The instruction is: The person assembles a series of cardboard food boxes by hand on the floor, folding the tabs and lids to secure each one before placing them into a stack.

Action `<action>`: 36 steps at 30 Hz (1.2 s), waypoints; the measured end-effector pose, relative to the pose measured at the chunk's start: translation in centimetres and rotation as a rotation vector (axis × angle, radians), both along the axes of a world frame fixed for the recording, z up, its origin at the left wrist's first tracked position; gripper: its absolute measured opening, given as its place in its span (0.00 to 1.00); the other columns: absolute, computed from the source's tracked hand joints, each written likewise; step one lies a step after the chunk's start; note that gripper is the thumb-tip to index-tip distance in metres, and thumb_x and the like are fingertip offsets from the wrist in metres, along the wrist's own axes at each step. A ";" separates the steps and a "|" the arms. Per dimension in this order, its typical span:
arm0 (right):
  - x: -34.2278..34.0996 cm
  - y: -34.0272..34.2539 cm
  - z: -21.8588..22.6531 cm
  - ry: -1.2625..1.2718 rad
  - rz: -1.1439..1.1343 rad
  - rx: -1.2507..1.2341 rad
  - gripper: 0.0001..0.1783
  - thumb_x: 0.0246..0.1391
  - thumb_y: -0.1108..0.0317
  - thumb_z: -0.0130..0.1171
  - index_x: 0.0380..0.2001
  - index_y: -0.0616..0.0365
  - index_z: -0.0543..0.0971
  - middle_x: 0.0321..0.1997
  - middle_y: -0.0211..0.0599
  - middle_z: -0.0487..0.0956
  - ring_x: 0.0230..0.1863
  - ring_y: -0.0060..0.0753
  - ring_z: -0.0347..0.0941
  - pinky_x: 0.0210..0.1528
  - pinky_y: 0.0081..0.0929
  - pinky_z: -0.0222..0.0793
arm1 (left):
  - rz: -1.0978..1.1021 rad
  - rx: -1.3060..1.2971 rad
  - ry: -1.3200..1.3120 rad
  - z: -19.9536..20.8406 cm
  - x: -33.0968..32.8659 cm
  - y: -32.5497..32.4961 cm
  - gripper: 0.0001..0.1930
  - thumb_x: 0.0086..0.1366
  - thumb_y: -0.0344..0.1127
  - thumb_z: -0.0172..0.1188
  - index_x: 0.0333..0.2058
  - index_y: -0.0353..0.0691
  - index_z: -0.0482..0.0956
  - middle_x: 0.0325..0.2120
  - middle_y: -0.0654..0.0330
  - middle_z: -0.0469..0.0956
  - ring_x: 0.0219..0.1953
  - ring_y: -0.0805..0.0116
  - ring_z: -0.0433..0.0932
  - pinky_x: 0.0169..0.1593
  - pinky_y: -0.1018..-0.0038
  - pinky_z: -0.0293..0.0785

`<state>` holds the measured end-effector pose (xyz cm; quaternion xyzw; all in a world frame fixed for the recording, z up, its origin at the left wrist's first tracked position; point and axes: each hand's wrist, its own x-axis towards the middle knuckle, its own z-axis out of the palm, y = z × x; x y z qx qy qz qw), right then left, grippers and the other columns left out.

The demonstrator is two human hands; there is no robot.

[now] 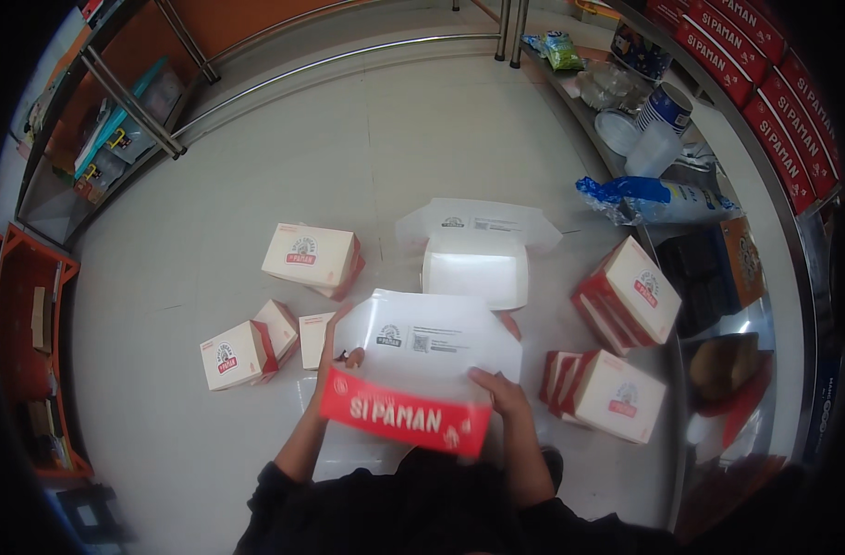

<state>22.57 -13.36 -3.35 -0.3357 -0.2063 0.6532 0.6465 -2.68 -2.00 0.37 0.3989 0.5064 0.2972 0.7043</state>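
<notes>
Between my two hands is a partly folded cardboard food box, its white inner face turned up and a red printed panel toward me. My left hand grips its left edge, fingers partly behind the card. On the other side, my right hand pinches the right edge, thumb on the white face. Just beyond it, an open food box rests on the floor with its white lid flap folded back. Close to my left hand lies another cream box, partly covered by the one I hold.
Cream-and-red boxes lie at left and lower left. Nested stacks stand at right and lower right. A metal shelf along the right carries cups and a blue plastic pack. An orange crate stands far left.
</notes>
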 end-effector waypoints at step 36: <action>-1.6 1.4 3.0 -0.580 -0.047 0.008 0.19 0.67 0.61 0.43 0.53 0.65 0.68 0.44 0.35 0.76 0.42 0.17 0.69 0.44 0.16 0.65 | -0.746 0.390 0.332 -0.2 0.1 0.7 0.42 0.65 0.69 0.26 0.63 0.37 0.56 0.56 0.51 0.67 0.57 0.58 0.69 0.57 0.65 0.69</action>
